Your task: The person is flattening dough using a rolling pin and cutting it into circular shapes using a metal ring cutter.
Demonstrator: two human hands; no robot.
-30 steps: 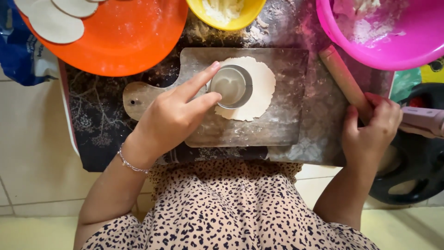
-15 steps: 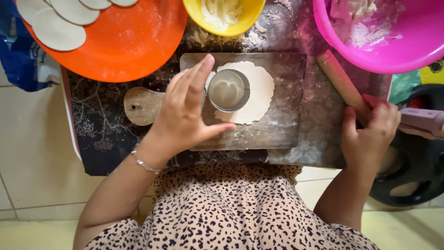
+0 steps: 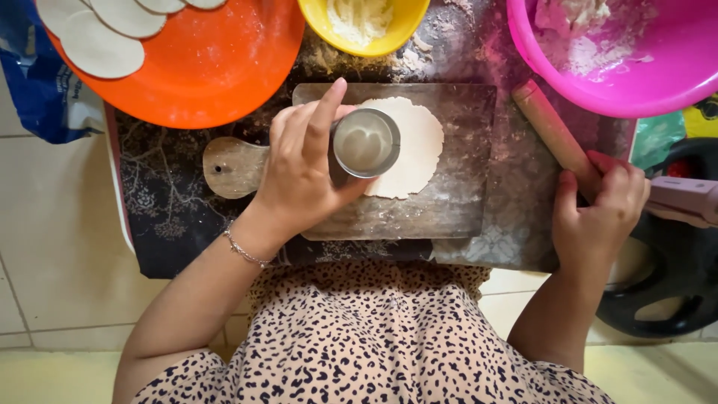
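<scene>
Dough (image 3: 415,146) lies rolled flat mid-frame on the wooden board (image 3: 449,202). Left hand (image 3: 303,176) grips the steel cup (image 3: 365,142) mouth-down on it — cutting position. Right hand (image 3: 598,213) clasps the rolling pin (image 3: 553,135) at right — parked aside.

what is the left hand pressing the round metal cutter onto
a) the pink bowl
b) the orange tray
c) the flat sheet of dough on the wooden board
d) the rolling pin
c: the left hand holds the metal cutter on the rolled dough sheet lying on the wooden board.
</scene>
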